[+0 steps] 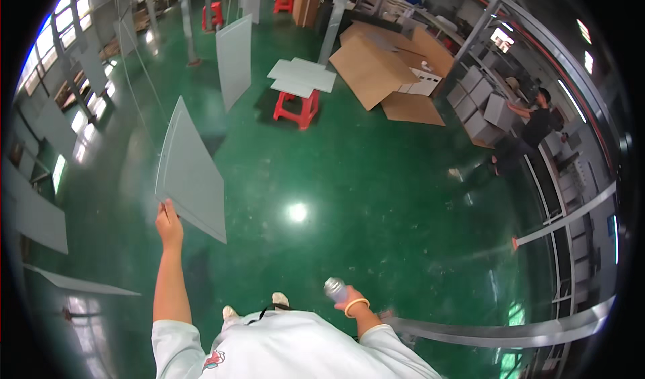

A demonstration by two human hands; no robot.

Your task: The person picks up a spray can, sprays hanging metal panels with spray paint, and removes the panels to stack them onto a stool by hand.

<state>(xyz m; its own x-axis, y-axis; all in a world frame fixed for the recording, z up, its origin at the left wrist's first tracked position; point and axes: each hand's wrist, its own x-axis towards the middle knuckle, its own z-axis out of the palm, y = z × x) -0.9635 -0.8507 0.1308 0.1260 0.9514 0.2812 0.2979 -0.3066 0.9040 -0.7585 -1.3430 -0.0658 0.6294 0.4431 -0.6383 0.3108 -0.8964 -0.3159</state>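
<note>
A flat, pale grey panel (193, 174) hangs upright ahead of me on the left. My left hand (169, 224) is closed on its lower near edge, thumb and fingers on either side, with the arm stretched forward. Low on the right, close to my body, my right hand (353, 298) wraps around a small can (334, 289) with a silvery end tilted up and left. A bracelet circles that wrist. What is printed on the can, if anything, is too blurred to make out.
More grey panels hang farther off, one (234, 63) ahead and another (37, 211) at the left. A red stool (295, 110) bears stacked panels (304, 77). Opened cardboard (376, 70) lies beyond it. At the right, a co-worker (536, 127) handles boxes; a metal rail (497, 332) curves nearby.
</note>
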